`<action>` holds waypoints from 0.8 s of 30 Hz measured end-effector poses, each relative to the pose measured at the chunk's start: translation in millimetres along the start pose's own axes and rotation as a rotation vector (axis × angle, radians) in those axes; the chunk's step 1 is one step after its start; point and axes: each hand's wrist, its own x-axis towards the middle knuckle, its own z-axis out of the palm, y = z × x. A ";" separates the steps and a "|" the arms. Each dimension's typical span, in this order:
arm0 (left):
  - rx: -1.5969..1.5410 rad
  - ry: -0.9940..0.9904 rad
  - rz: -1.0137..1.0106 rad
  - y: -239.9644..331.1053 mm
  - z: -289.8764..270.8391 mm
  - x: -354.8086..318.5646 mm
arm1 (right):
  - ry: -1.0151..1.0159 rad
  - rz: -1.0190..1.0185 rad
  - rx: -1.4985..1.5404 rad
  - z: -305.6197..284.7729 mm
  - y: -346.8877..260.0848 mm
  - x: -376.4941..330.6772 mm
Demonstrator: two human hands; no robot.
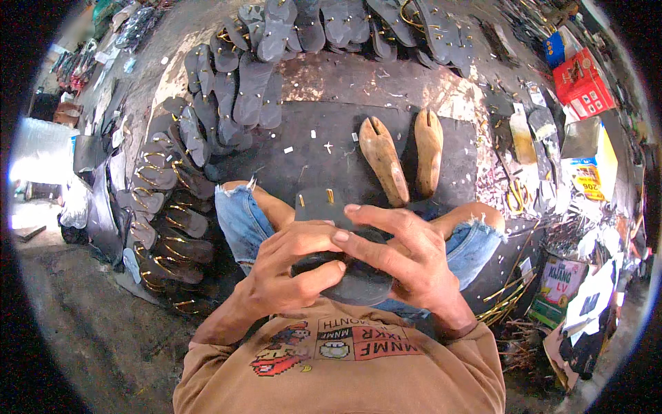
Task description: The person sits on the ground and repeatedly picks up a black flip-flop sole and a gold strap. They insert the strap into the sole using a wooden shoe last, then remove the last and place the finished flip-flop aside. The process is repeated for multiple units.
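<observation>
Far left, stacked dark sandal soles (165,207) with gold straps line the floor. Left hand (293,272) curls round a dark sole piece (345,276) held over the lap, thumb and fingers pinching its edge; right hand (396,252) lies across the top, fingers pressed flat. Risk, as I judge it: the gold strap tabs (315,199) could slip out if the grip shifts. Two wooden lasts (403,162) lie ahead. Right: red box (580,84), yellow flat pack (594,172), green-and-white carton (558,290).
</observation>
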 end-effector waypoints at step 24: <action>-1.156 0.897 -0.635 -159.7 -75.1 0.6 | 0.189 0.669 0.648 37.2 -0.7 -41.3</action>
